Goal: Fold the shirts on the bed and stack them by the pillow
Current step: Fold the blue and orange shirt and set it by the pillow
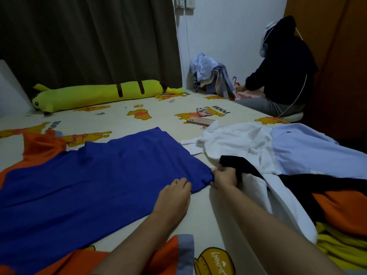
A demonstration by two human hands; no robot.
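Two hands work the blue-and-orange cotton shirt (95, 175) spread flat on the cartoon-print bed (139, 120): the left hand (174, 195) presses fingers straight to pin its hem, the right hand (224, 176) pinches the corner to tug out slack.

yellow plush bolster (99, 94) by dark curtain (89, 36), two phones (202, 117), seated person (282, 76)

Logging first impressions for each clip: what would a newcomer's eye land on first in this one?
Most likely the big blue shirt spread flat across the cartoon-print bed, with the right hand gripping its corner and the left hand resting on its edge. Next, the long yellow plush pillow lying along the dark curtain at the far side. A pile of unfolded white, light blue, black and orange clothes sits to the right.
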